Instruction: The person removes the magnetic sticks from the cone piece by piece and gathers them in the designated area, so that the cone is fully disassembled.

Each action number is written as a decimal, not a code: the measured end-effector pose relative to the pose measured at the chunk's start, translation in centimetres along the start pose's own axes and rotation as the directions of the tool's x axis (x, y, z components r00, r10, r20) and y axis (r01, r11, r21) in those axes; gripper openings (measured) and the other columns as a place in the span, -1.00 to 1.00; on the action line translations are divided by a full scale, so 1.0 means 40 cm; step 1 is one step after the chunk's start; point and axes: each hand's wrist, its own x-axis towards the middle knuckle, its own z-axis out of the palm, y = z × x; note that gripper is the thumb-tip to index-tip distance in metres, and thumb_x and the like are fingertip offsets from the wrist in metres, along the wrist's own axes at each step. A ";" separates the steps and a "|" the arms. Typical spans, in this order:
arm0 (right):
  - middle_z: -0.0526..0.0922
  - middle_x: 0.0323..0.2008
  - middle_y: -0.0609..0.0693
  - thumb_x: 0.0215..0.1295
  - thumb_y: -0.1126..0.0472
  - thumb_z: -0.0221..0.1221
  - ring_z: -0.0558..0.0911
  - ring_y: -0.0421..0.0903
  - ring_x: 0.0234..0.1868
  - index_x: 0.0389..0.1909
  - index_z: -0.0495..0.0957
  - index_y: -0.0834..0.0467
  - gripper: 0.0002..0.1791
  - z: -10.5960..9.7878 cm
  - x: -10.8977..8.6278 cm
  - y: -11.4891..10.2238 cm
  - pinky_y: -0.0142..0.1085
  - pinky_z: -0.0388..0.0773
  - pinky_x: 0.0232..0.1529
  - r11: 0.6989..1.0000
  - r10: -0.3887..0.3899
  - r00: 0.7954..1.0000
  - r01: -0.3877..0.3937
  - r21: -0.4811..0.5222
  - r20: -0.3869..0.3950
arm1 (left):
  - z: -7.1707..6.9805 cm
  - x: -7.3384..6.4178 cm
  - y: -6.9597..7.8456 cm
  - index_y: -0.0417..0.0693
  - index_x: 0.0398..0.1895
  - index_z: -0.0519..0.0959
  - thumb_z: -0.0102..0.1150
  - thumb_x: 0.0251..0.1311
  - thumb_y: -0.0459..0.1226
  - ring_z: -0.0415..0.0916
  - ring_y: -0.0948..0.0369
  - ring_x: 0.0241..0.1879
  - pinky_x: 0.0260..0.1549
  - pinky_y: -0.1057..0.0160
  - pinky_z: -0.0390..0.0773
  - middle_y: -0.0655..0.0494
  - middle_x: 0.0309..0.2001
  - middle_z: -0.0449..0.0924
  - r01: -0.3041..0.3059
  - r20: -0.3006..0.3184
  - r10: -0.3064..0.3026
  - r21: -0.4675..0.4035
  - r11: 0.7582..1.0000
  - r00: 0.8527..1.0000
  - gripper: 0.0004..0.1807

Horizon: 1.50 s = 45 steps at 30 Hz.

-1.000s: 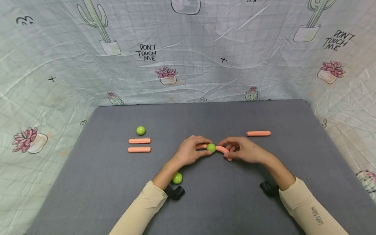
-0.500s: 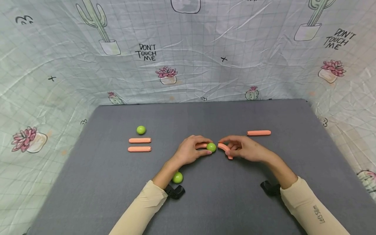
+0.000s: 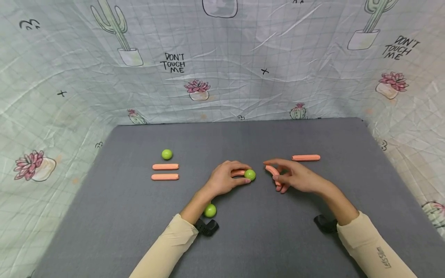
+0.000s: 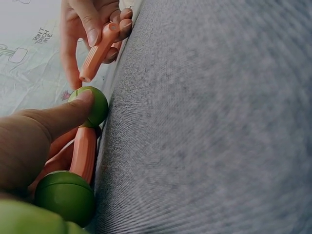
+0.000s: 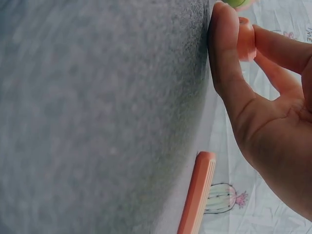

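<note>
My left hand [image 3: 224,179] pinches a green ball [image 3: 250,175] with its thumb on it. From that ball a curved orange rod [image 4: 84,151] runs back under the palm towards another green ball [image 4: 66,197], seen in the left wrist view. A little to the right, my right hand [image 3: 300,177] pinches a second curved orange rod [image 3: 272,171] between thumb and fingers. Its near end points at the ball with a gap between them. In the right wrist view the thumb partly hides this rod [image 5: 247,41].
Two straight orange rods, an upper one [image 3: 165,166] and a lower one [image 3: 165,177], lie at the left below a green ball [image 3: 167,154]. One more straight rod [image 3: 306,158] lies behind my right hand. A green ball [image 3: 210,211] sits beside my left wrist.
The curved rod in my right hand has come away from the green ball and moved right, turning steeper. My left hand stays in place on the ball.
</note>
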 end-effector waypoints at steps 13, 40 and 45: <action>0.63 0.01 0.31 0.35 0.27 0.38 0.83 0.06 -0.22 0.54 0.29 0.18 -0.22 -0.017 -0.032 0.014 -0.24 0.74 -0.11 0.999 0.038 0.999 -0.038 0.024 -0.011 | 0.000 -0.002 0.000 0.30 0.14 0.73 0.50 0.20 0.01 0.60 0.19 0.06 0.16 0.09 0.54 0.29 0.04 0.76 0.001 -0.017 0.000 0.003 1.000 1.000 -0.58; 0.68 0.07 0.26 0.28 0.19 0.45 0.77 -0.18 -0.12 0.53 0.28 0.29 -0.13 -0.062 -0.106 0.054 -0.37 0.67 -0.11 0.998 0.010 0.998 -0.014 -0.059 -0.060 | 0.002 -0.013 -0.003 0.33 0.12 0.74 0.52 0.18 -0.01 0.59 0.23 0.06 0.15 0.13 0.52 0.34 0.04 0.75 0.022 -0.014 -0.023 -0.036 0.999 1.000 -0.59; 0.68 0.09 0.26 0.29 0.19 0.44 0.77 -0.22 -0.11 0.54 0.27 0.25 -0.14 -0.076 -0.128 0.065 -0.38 0.68 -0.12 0.997 -0.003 0.996 -0.004 -0.077 -0.092 | 0.003 -0.011 -0.001 0.34 0.13 0.73 0.51 0.18 0.00 0.59 0.22 0.09 0.17 0.12 0.52 0.34 0.05 0.74 0.033 -0.004 -0.033 -0.040 0.999 0.999 -0.59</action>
